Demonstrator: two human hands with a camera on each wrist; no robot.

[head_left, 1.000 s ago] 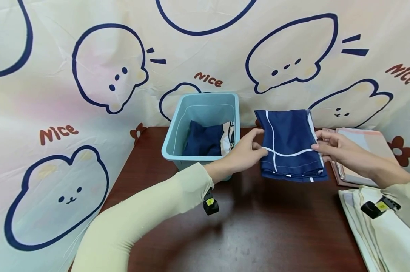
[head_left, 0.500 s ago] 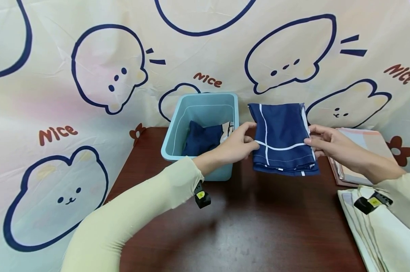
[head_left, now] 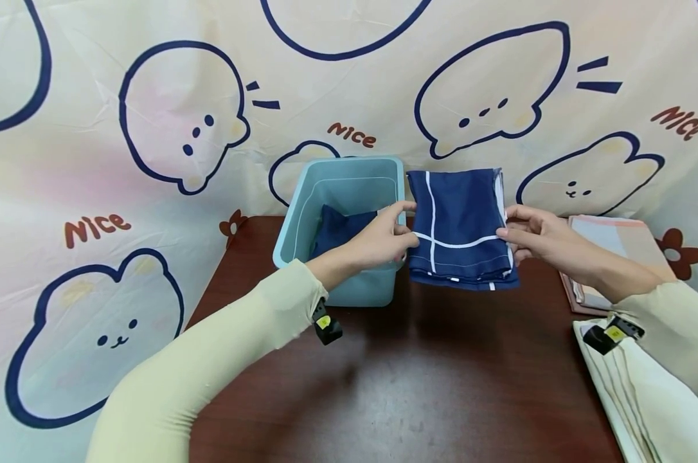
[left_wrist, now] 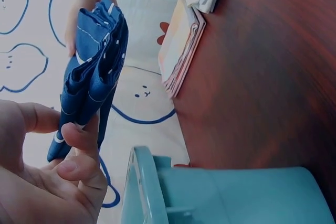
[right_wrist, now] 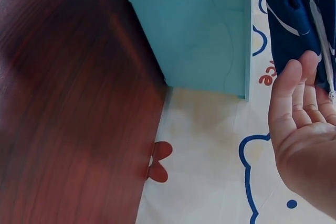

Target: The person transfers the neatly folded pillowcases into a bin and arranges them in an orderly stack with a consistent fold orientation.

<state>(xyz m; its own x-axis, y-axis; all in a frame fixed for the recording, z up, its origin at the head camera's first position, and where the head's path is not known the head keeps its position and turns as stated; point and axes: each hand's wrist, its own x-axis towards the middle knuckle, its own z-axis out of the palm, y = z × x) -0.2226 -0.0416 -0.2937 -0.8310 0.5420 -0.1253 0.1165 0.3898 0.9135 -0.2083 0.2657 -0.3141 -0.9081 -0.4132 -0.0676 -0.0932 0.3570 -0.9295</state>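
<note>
Between my two hands hangs a folded navy cloth (head_left: pixel 461 212) with white crossing lines, lifted above the table just right of the blue bin (head_left: pixel 360 289). My left hand (head_left: pixel 380 241) pinches its left edge between thumb and fingers, in front of the bin's right rim. On the opposite edge, my right hand (head_left: pixel 534 238) pinches the cloth too. The left wrist view looks at the thick layered folds of the navy cloth (left_wrist: pixel 92 72) end-on. Inside the bin lies another navy cloth (head_left: pixel 343 228), partly hidden by my left hand and forearm.
Folded pale cloths with pink edges (head_left: pixel 609 251) lie at the table's back right. Nearer, a stack of cream cloths (head_left: pixel 644 392) sits at the right edge, partly under my right sleeve. A printed curtain (head_left: pixel 210 161) rises behind the dark red table (head_left: pixel 430 379).
Both hands have carried the folded navy cloth leftward and slightly up, toward the bin. My left hand and arm now cover more of the bin's opening and its contents.
</note>
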